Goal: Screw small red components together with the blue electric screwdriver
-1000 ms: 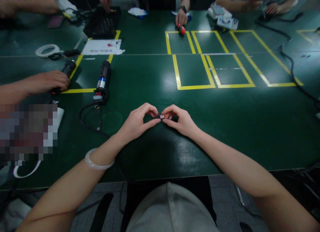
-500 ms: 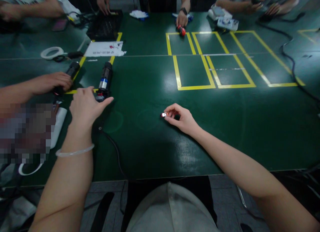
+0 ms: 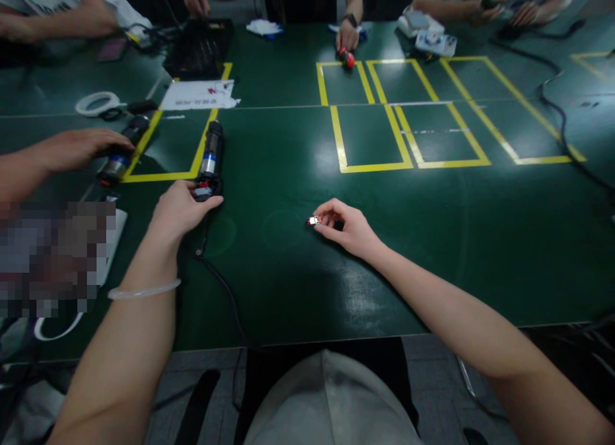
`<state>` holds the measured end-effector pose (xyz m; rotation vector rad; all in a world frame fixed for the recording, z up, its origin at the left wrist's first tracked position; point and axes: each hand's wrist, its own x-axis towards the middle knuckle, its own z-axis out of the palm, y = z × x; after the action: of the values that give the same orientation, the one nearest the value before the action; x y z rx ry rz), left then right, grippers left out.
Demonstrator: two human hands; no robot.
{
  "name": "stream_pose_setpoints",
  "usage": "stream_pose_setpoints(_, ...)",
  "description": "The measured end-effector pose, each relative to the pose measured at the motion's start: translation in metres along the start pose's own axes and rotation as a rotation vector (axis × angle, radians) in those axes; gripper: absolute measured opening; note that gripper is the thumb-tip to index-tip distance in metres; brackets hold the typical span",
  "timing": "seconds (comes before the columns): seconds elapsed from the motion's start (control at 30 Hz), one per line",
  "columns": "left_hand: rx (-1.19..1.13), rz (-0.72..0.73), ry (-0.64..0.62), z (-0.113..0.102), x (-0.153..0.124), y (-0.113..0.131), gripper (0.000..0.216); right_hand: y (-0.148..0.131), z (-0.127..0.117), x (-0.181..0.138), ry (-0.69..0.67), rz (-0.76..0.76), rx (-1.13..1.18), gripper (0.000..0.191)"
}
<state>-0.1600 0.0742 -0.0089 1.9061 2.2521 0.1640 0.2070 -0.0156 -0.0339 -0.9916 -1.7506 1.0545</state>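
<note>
My left hand [image 3: 180,208] is at the near end of a black cylindrical tool [image 3: 211,153] with a silver section and a blue ring. Its thumb lies along the near side of the tool's red-and-grey end and its fingers curl at the left; part of that grip is hidden. The tool lies on the green table just right of a yellow tape outline. Over the middle of the table, my right hand [image 3: 348,227] pinches a small shiny metal piece [image 3: 314,220] with dark red at its tip. It is too small to name.
A co-worker's hand [image 3: 103,141] rests on a similar cylindrical tool [image 3: 115,166] at the left. Across the table another person's hand [image 3: 348,35] holds a red-and-black object [image 3: 346,59]. A black cable [image 3: 223,282] runs down to the near edge. Yellow tape outlines [image 3: 377,168] mark the right.
My left hand has moved right and closer around the tool's near end. The tool has shifted slightly right and nearer. The co-worker's tool at left has swung its near end into view.
</note>
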Motion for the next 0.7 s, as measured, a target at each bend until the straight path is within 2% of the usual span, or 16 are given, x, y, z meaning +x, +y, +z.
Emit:
stream_pose_setpoints(0.2,-0.030,0.151,-0.054,0.006,-0.032,0.056,0.071,0.004,-0.002,0.002,0.004,-0.009,-0.027,0.015)
stream_pose_setpoints(0.4,0.041,0.311,-0.104,0.013,-0.072,0.103,0.064,-0.002,-0.003,0.003,0.024,-0.025,-0.128,0.013)
stream_pose_setpoints(0.53,0.098,0.422,-0.124,0.015,-0.094,0.121,0.059,-0.005,-0.002,0.002,-0.026,0.027,-0.155,0.013)
stream_pose_setpoints(0.7,0.110,0.543,-0.136,0.018,-0.110,0.129,0.051,-0.003,0.002,0.000,-0.051,0.042,-0.178,0.013)
